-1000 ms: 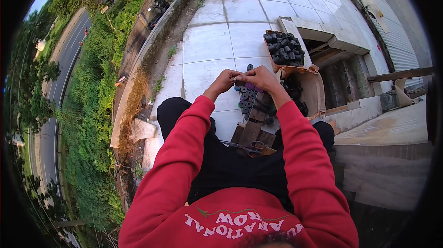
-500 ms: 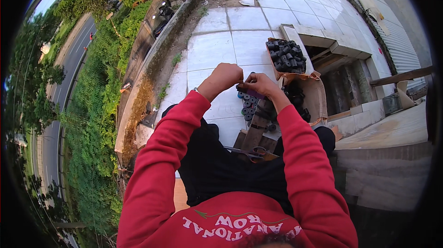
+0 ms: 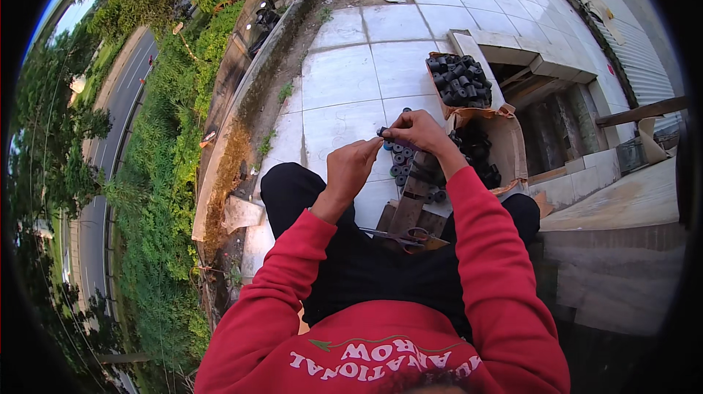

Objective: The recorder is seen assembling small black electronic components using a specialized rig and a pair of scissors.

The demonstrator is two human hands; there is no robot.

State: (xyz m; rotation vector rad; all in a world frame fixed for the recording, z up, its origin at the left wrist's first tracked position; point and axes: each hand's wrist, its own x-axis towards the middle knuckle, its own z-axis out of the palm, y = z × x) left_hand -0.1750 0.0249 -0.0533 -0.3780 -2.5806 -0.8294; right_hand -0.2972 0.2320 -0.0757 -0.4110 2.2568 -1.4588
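Just between the hands [image 3: 350, 169] [image 3: 422, 132], dark piece [image 3: 381, 132]

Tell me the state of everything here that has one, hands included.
Right hand: pinching a small dark piece
Left hand: fingers curled, contact unclear
Scissors: lying down, blade opening unclear
Farther box: open, heaped with black cylinders
Nearer box: open, partly filled

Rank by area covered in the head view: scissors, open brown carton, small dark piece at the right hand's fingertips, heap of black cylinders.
1. Open brown carton
2. Heap of black cylinders
3. Scissors
4. Small dark piece
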